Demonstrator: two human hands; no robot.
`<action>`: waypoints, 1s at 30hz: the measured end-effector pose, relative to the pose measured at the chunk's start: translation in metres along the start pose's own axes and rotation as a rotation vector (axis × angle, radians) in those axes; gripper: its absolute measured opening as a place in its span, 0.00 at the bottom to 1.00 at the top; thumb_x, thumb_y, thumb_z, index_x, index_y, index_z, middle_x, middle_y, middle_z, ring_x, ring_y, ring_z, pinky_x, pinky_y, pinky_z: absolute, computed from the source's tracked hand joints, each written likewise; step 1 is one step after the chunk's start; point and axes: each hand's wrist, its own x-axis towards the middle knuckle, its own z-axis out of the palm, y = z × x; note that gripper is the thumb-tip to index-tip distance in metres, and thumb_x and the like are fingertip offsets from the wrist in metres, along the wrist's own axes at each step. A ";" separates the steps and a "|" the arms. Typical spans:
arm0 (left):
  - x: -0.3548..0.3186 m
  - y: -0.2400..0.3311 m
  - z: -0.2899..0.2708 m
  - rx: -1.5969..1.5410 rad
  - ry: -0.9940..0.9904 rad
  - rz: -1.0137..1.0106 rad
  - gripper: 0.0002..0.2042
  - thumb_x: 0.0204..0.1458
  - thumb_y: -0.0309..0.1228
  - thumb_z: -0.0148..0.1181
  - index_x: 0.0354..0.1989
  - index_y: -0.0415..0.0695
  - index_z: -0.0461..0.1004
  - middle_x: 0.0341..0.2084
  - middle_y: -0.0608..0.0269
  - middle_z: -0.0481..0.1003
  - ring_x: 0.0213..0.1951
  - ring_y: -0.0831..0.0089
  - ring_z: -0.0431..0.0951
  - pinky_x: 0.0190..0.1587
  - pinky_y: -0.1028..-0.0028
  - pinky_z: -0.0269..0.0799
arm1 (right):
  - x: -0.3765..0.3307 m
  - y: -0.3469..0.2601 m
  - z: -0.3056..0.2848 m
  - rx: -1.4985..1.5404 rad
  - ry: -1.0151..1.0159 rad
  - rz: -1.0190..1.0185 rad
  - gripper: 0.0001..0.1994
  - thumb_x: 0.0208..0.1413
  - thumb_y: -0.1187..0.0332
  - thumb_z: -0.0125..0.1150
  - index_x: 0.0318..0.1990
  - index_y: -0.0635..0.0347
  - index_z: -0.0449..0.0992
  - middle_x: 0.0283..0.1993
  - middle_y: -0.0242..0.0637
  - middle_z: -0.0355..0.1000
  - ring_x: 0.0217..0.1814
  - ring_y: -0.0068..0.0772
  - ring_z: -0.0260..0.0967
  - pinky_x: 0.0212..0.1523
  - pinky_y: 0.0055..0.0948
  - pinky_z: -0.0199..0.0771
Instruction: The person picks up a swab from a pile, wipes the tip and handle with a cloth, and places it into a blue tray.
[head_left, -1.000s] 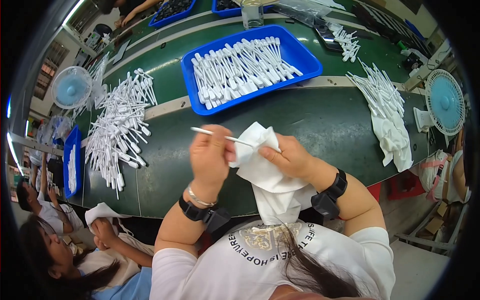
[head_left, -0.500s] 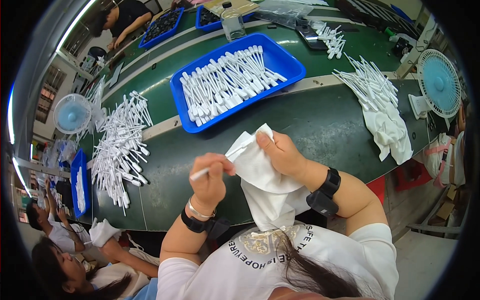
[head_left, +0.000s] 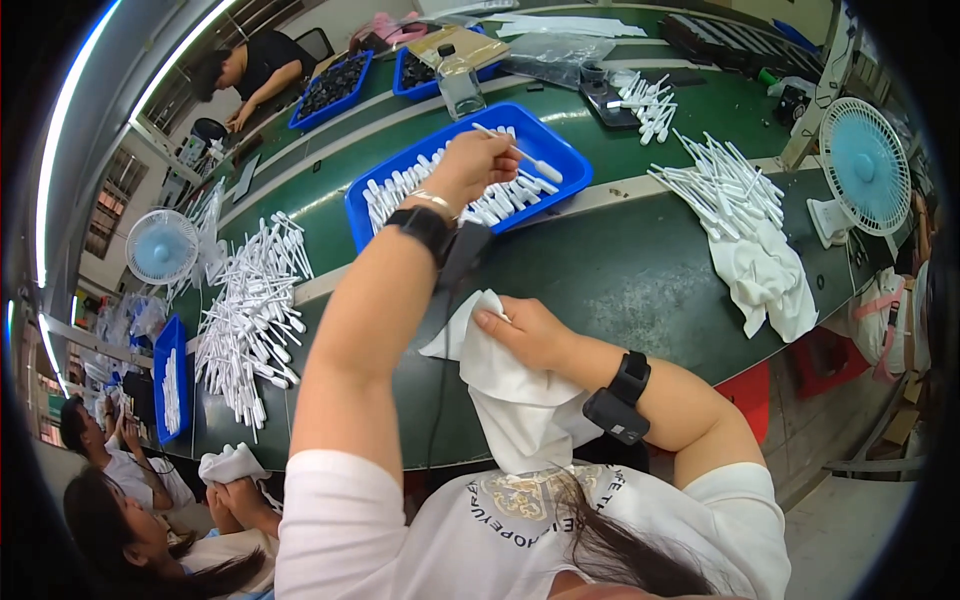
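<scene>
My left hand (head_left: 478, 165) is stretched forward over the blue tray (head_left: 568, 162) and pinches a thin white plastic stick (head_left: 520, 155) above the several white sticks lying in it. My right hand (head_left: 530, 335) stays close to my body at the near edge of the green table (head_left: 640, 270) and grips a white cloth (head_left: 515, 400) that hangs down toward my lap. Both wrists wear black bands.
A heap of white sticks (head_left: 250, 320) lies to the left, another pile (head_left: 715, 180) with a white rag (head_left: 770, 285) to the right. Small blue fans (head_left: 865, 165) (head_left: 160, 247) stand at both sides. Other people sit at lower left and far back.
My left hand has left the cloth and reached forward to the blue tray with the white stick. My right hand has lowered with the cloth.
</scene>
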 end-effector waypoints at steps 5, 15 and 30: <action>0.052 -0.020 0.011 -0.033 0.062 -0.214 0.08 0.51 0.29 0.50 0.30 0.35 0.67 0.22 0.58 0.70 0.23 0.71 0.71 0.27 0.74 0.72 | 0.000 0.004 -0.004 0.011 -0.010 0.003 0.17 0.55 0.56 0.47 0.32 0.64 0.70 0.25 0.48 0.69 0.25 0.46 0.66 0.28 0.34 0.65; 0.030 -0.029 0.007 -0.082 0.053 -0.148 0.14 0.53 0.33 0.47 0.41 0.35 0.66 0.32 0.47 0.72 0.30 0.62 0.75 0.31 0.70 0.74 | -0.003 0.000 0.004 0.032 -0.039 0.123 0.11 0.56 0.65 0.48 0.36 0.63 0.71 0.28 0.27 0.68 0.30 0.16 0.60 0.33 0.19 0.63; -0.251 -0.058 -0.234 1.377 0.781 -0.452 0.15 0.43 0.38 0.52 0.26 0.36 0.74 0.28 0.49 0.75 0.34 0.53 0.74 0.37 0.62 0.69 | 0.001 -0.012 0.007 0.183 -0.068 0.216 0.12 0.51 0.66 0.54 0.39 0.65 0.70 0.33 0.32 0.70 0.33 0.19 0.66 0.34 0.20 0.66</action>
